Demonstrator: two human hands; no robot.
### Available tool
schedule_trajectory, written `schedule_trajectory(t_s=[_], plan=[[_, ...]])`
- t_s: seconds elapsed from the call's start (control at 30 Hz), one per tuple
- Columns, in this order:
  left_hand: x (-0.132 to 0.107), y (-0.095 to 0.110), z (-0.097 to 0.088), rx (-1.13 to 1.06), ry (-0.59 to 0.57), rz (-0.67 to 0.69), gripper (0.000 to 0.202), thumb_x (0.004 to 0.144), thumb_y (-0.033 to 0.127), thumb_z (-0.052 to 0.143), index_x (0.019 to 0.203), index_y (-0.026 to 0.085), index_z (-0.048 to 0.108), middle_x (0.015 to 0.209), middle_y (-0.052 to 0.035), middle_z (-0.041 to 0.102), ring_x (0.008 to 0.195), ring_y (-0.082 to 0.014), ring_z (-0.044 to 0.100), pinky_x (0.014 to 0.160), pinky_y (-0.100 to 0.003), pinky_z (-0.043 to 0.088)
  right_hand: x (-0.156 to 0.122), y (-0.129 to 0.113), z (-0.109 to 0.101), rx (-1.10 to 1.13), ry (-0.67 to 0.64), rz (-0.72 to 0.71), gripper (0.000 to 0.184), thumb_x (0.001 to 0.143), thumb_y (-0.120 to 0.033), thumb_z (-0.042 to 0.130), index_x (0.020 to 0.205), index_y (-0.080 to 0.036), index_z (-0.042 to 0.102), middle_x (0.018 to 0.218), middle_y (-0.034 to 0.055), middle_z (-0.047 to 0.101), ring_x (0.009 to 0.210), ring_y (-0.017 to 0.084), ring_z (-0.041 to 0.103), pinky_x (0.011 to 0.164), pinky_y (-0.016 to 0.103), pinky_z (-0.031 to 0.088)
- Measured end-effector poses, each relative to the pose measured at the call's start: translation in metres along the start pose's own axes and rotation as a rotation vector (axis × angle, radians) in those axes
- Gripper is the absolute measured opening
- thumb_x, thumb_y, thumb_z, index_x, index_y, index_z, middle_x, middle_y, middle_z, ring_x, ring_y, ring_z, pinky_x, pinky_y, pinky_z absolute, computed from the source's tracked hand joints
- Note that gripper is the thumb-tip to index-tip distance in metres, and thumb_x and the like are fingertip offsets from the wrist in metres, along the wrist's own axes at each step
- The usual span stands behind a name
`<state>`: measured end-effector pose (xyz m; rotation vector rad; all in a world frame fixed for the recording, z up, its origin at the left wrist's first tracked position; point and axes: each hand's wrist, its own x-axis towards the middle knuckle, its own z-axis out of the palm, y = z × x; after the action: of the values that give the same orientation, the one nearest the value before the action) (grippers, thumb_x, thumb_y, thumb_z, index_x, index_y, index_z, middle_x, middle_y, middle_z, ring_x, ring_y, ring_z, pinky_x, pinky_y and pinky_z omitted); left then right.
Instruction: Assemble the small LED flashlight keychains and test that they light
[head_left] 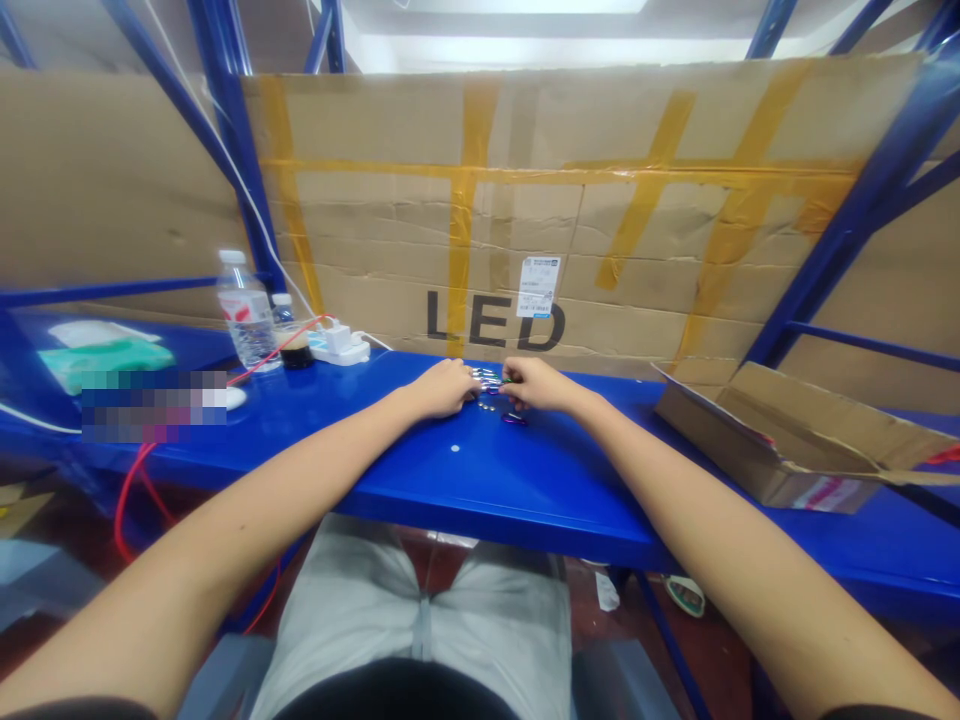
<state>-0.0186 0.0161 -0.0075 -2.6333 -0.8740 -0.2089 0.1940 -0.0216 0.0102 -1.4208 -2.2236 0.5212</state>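
Both hands are close together over the far part of the blue table [480,490]. My left hand [448,388] has its fingers curled at the left side of several small shiny silver pieces [487,375]; what it grips, if anything, is hidden. Facing it, my right hand [529,383] is closed in a pinch at the right end of those pieces, and the small thing between its fingertips is too tiny to name. A purple carabiner-like clip [514,419] lies just below the right hand. Beside it are a few tiny gold-coloured bits [486,406].
At the right stands an open cardboard box [750,450]. To the left are a water bottle [246,315], a cup of dark liquid [295,348], a white power strip [341,345] and a red cable [135,490]. A large cardboard sheet [375,240] closes off the back.
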Motion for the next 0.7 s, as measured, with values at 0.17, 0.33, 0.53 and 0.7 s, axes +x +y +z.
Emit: schedule_trajectory(t_s=[0.17, 0.33, 0.53, 0.7], plan=[[-0.0012, -0.0002, -0.0018, 0.069, 0.021, 0.038, 0.025, 0.089, 0.014, 0.050, 0.098, 0.018, 0.074, 0.098, -0.0139, 0.068, 0.093, -0.0275, 0.057, 0.076, -0.037, 0.038, -0.0005, 0.0005, -0.0005, -0.023, -0.005, -0.012, 0.019, 0.091, -0.014, 0.055, 0.081, -0.022, 0.041, 0.068, -0.0027, 0.057, 0.058, 0.014, 0.063, 0.051, 0.023, 0.043], [-0.0034, -0.0021, -0.0050, 0.087, 0.000, 0.037, 0.024, 0.090, 0.016, 0.051, 0.097, 0.018, 0.074, 0.095, -0.0126, 0.068, 0.093, -0.0274, 0.055, 0.074, -0.037, 0.035, -0.0008, -0.0003, -0.0011, -0.034, -0.011, -0.008, 0.019, 0.091, -0.015, 0.056, 0.081, -0.022, 0.041, 0.071, -0.0021, 0.058, 0.058, 0.014, 0.063, 0.051, 0.024, 0.044], [-0.0062, -0.0038, -0.0088, 0.054, -0.011, 0.031, 0.026, 0.088, 0.016, 0.053, 0.100, 0.019, 0.076, 0.093, -0.0120, 0.069, 0.092, -0.0268, 0.055, 0.074, -0.036, 0.035, -0.0006, -0.0005, -0.0014, -0.052, -0.014, -0.015, 0.019, 0.090, -0.013, 0.056, 0.081, -0.021, 0.042, 0.070, -0.0018, 0.058, 0.058, 0.015, 0.064, 0.051, 0.024, 0.044], [-0.0073, -0.0084, -0.0100, 0.033, -0.009, 0.001, 0.029, 0.085, 0.014, 0.054, 0.102, 0.020, 0.076, 0.094, -0.0113, 0.069, 0.091, -0.0260, 0.054, 0.075, -0.035, 0.034, 0.0009, 0.0043, -0.0004, -0.043, -0.010, -0.033, 0.018, 0.090, -0.014, 0.056, 0.081, -0.021, 0.042, 0.070, -0.0018, 0.058, 0.057, 0.015, 0.064, 0.050, 0.024, 0.043]])
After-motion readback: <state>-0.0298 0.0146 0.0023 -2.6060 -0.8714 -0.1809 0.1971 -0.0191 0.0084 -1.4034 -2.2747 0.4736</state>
